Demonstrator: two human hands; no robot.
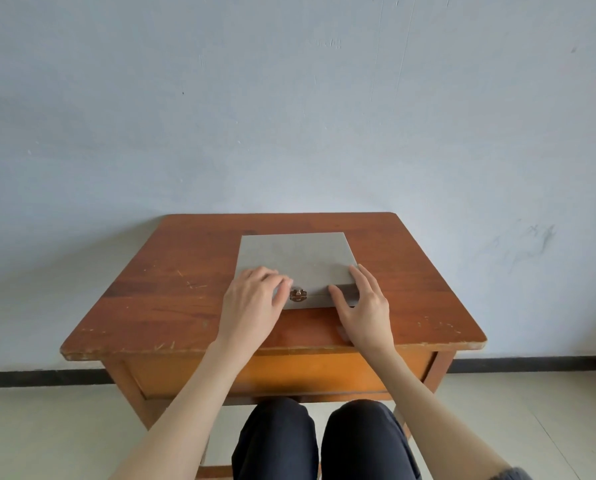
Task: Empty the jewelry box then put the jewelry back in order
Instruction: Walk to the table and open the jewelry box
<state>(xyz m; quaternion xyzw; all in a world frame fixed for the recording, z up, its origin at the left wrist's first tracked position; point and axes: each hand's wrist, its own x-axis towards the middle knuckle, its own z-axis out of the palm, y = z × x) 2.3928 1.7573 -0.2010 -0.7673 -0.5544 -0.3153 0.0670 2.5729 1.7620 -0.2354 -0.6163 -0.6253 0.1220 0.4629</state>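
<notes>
A flat grey jewelry box (296, 254) lies closed in the middle of the wooden table (172, 271). A small brass clasp (298, 295) sits at the middle of its front edge. My left hand (251, 303) rests on the box's front left corner, its fingers curled over the lid edge just left of the clasp. My right hand (364, 306) holds the front right corner, thumb on the front face and fingers along the right side. No jewelry is visible.
The table stands against a pale blue wall (289, 116). Its top is scratched and bare around the box. My knees in dark trousers (324, 441) are under the table's front edge, above a light tiled floor (47, 431).
</notes>
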